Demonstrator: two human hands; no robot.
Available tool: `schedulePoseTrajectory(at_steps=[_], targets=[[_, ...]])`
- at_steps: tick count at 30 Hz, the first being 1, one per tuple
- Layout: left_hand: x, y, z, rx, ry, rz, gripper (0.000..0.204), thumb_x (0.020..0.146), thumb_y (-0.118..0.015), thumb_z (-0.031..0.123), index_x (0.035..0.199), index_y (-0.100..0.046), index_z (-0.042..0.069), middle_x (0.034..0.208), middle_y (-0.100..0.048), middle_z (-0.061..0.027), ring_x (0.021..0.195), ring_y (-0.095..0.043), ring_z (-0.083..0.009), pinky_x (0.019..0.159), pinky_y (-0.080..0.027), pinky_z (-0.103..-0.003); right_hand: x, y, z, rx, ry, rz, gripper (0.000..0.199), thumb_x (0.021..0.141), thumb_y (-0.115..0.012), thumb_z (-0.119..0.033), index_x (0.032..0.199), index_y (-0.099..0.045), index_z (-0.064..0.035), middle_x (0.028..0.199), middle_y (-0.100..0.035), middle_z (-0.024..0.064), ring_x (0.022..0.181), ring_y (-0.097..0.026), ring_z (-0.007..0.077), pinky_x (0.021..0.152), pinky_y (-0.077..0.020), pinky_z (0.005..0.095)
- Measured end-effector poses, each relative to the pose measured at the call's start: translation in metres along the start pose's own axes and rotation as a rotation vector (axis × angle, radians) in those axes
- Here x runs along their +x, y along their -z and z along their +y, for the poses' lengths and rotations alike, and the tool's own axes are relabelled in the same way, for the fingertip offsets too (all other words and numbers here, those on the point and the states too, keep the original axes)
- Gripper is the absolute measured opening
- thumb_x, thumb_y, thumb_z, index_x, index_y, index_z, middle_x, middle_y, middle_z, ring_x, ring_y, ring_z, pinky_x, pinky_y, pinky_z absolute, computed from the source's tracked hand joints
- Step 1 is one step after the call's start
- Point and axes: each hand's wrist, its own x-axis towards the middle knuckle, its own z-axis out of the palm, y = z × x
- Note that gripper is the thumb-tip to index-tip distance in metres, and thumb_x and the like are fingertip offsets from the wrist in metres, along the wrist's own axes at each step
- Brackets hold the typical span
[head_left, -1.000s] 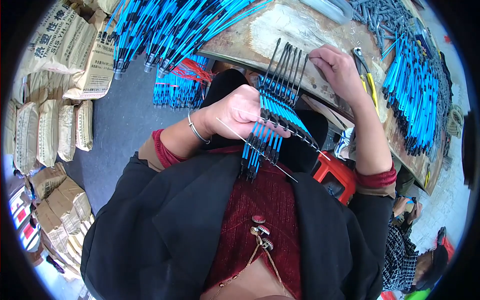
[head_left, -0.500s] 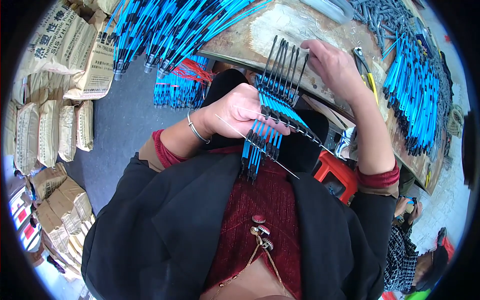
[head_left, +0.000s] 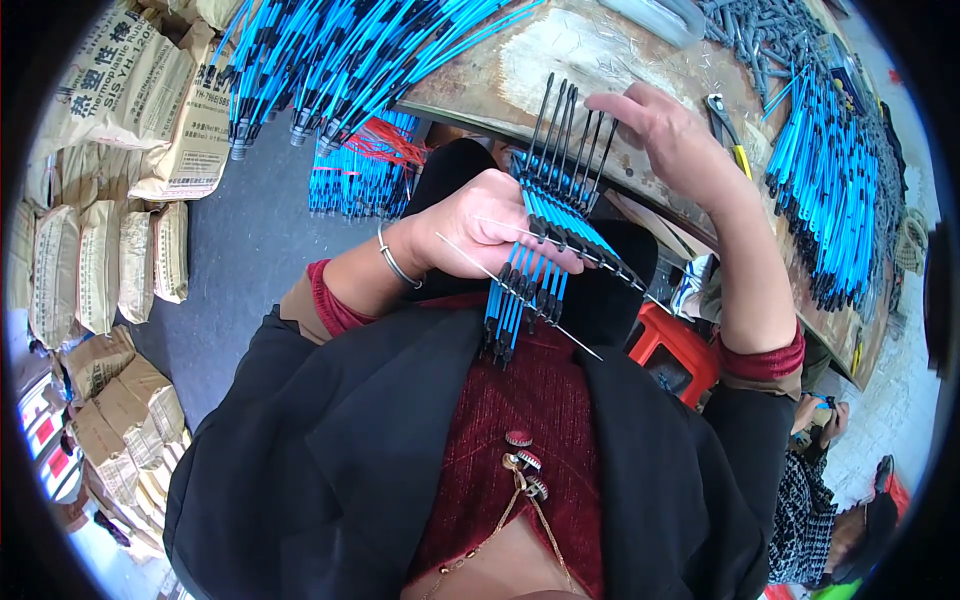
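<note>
My left hand (head_left: 487, 222) is closed around a flat row of blue rods (head_left: 556, 208) with black joints and slim black ends standing up on the far side. Two thin metal wires (head_left: 590, 349) run crosswise through the black joints, sticking out on both sides of the hand. More blue and black rod ends (head_left: 512, 312) hang below my fist, toward my chest. My right hand (head_left: 676, 135) is raised beside the upright black ends, its index finger stretched toward the rightmost tips. Nothing shows in its grasp, and whether the finger touches a tip I cannot tell.
A worn wooden table (head_left: 480, 85) carries piles of blue rods (head_left: 825, 200), grey plastic parts (head_left: 765, 40) and yellow-handled pliers (head_left: 742, 165). Paper sacks (head_left: 95, 260) are stacked at the left. A red stool (head_left: 678, 345) and another person's hands (head_left: 825, 420) are at the right.
My right hand has shifted slightly right and down, its index finger now lower beside the black tips. My left hand and its rods have barely moved.
</note>
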Motion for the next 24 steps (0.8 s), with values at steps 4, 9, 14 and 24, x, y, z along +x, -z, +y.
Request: schedulePoseTrajectory(at_steps=[4,9,14,24], targets=[[0.001,0.002,0.004,-0.029,0.028,-0.006,0.017,0.085,-0.056,0.014,0.094,-0.067,0.004,0.093,-0.067,-0.0089,0.084,-0.064,-0.0248,0.074,-0.050,-0.032,0.000,-0.004,0.002,0.063,0.010,0.035,0.043,0.075,-0.045,0.006,0.113,-0.055,-0.0114,0.087,-0.055,0.0126,0.078,-0.057,0.0284,0.071,-0.0462,0.0360],[0.002,0.005,0.011,-0.073,0.067,-0.017,0.017,0.085,-0.056,0.013,0.094,-0.067,0.004,0.094,-0.067,-0.0088,0.085,-0.064,-0.0247,0.074,-0.050,-0.032,0.002,-0.006,0.000,0.098,0.012,0.098,0.041,0.076,-0.044,0.006,0.112,-0.056,-0.0107,0.088,-0.055,0.0120,0.077,-0.057,0.0280,0.071,-0.0468,0.0356],[0.002,0.006,0.012,-0.063,0.114,-0.014,0.016,0.084,-0.057,0.013,0.093,-0.067,0.005,0.092,-0.067,-0.0085,0.086,-0.064,-0.0239,0.075,-0.050,-0.031,0.004,-0.004,0.000,0.037,0.089,0.094,0.039,0.073,-0.046,0.008,0.108,-0.056,-0.0083,0.089,-0.055,0.0117,0.076,-0.058,0.0277,0.071,-0.0474,0.0348],[0.003,0.003,0.005,-0.039,0.008,-0.015,0.018,0.084,-0.058,0.016,0.094,-0.067,0.005,0.094,-0.067,-0.0091,0.085,-0.064,-0.0242,0.076,-0.050,-0.032,-0.014,-0.002,0.000,0.082,-0.012,0.061,0.026,0.072,-0.049,0.007,0.094,-0.057,-0.0036,0.086,-0.055,0.0120,0.077,-0.058,0.0303,0.070,-0.0465,0.0366]])
